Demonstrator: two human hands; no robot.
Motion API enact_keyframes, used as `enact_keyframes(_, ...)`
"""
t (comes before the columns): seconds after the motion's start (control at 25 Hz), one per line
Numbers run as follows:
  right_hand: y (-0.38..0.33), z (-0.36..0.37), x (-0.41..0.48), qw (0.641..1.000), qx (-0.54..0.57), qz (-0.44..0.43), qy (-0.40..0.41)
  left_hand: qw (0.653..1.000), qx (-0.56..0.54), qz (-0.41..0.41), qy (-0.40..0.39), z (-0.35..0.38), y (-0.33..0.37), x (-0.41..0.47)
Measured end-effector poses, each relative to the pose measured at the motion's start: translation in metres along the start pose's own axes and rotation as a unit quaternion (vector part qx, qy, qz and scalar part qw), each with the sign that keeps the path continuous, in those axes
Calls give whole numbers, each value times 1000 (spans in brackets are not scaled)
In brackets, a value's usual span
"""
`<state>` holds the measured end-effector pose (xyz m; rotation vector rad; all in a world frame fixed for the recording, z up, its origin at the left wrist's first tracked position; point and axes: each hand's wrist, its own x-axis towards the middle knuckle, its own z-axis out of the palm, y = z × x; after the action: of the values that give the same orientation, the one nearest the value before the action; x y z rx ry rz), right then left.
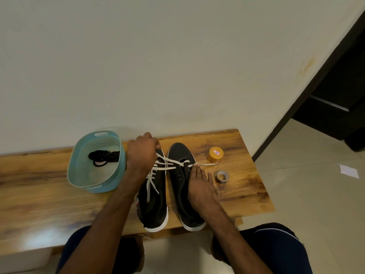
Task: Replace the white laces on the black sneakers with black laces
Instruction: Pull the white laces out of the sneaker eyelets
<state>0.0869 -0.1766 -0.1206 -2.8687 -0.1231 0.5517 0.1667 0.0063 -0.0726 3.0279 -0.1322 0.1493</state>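
Head view. Curls left hand (142, 153) over left sneaker (156, 204) toe; grasp impossible to tell. Lays right hand (199, 186) flat on right sneaker (178, 153), fingertips (196, 167) touching white lace (207, 164).

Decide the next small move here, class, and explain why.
Probably draw the white lace out of the right sneaker: only its front eyelets hold lace, the right hand rests on it, and black laces wait in the basket.
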Motion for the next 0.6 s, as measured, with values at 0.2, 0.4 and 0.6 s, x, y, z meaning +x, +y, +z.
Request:
enact_keyframes(0.2, -4, 0, 0, 1000, -7, 7, -6, 981, -6, 85, -172, 15, 21, -13)
enact_keyframes(0.4, -3, -1, -2, 1000, -2, 9, -3, 985, 52, 88, -142, 20, 36, -4)
enact_keyframes(0.6, -3, -3, -3, 1000, -1, 13, -11, 999, 16, -35, 25, -10, -6, -3)
